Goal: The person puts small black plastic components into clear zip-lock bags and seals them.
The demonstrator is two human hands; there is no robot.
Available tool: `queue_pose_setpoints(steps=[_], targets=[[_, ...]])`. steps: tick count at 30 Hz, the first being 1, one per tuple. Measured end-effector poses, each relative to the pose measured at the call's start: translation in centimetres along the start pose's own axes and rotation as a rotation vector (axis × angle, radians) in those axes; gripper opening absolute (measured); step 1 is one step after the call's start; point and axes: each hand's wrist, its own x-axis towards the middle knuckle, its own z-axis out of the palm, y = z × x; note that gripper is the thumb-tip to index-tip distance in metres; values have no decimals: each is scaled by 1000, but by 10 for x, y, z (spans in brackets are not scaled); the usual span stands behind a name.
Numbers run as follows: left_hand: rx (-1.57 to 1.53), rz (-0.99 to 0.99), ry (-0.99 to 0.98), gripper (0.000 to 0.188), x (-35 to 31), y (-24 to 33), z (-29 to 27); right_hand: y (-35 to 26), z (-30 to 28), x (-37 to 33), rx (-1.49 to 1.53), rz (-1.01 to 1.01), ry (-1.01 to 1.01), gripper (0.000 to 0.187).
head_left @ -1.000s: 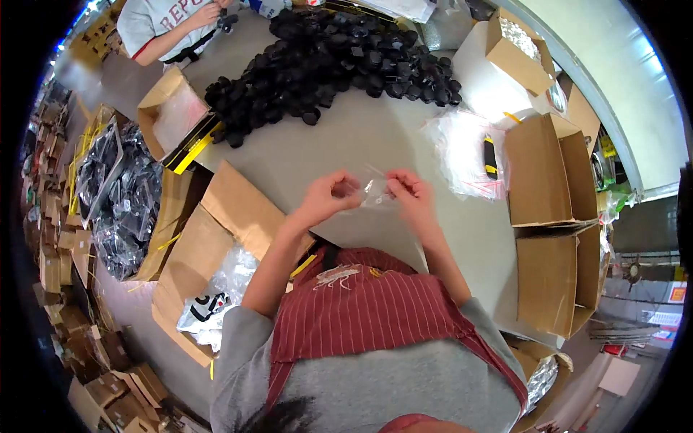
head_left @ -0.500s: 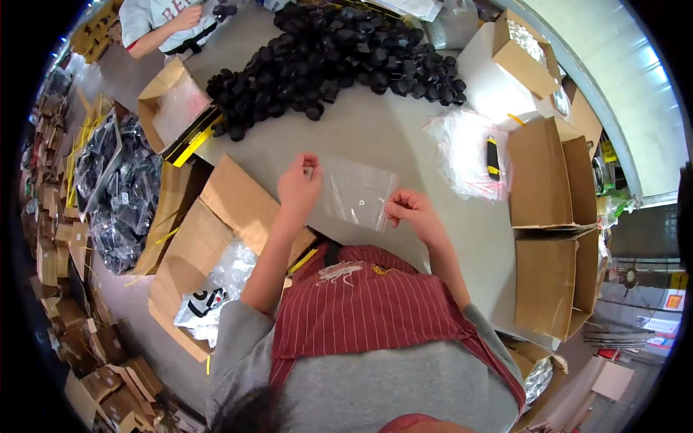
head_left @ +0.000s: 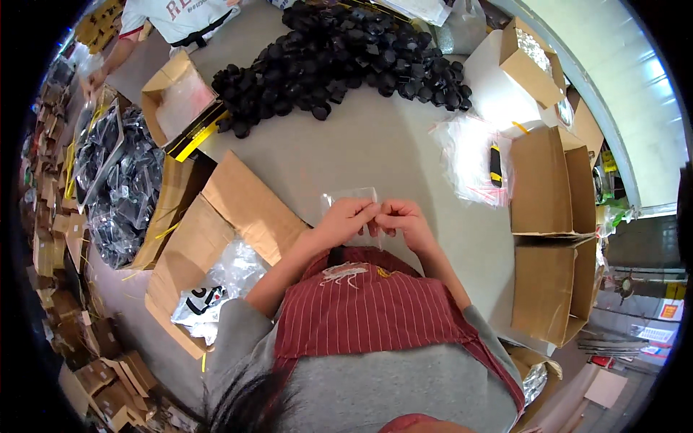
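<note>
A clear plastic zip bag (head_left: 349, 195) is held in front of my apron, partly covered by my fingers. My left hand (head_left: 346, 219) is closed on the bag near its opening edge. Right beside it, my right hand (head_left: 404, 221) pinches the same edge, and the fingertips of both hands nearly meet. Whatever lies inside the bag is hidden by my hands. Beyond them, a large heap of small black plastic parts (head_left: 339, 58) spreads over the grey table (head_left: 303, 155).
To the right lie a stack of clear bags (head_left: 462, 162) and a yellow-black cutter (head_left: 495, 164). Open cartons (head_left: 545, 180) line the right edge. A flapped carton (head_left: 245, 202) and a box of bagged black items (head_left: 123, 187) stand left. A co-worker (head_left: 180, 18) stands at the far left.
My left hand has come down and right to meet my right hand at the bag's edge. The bag is now nearer my body. The co-worker's arm has swung left.
</note>
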Motion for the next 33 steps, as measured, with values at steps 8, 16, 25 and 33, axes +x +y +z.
queue_pose_setpoints(steps=[8,16,25,33], targets=[[318,160,285,18,-7,-5,-1,3,1,0,-633,-212,428,9],[1093,577,573,22,5,-8,-14,-17,28,41,-1354,-575,259,49],[694,37,895,24,-1,-30,-48,-10,24,120,-959,-568,318,44],[1086,188,1208,13,-45,-31,-129,-6,3,231,-795,-606,10,49]])
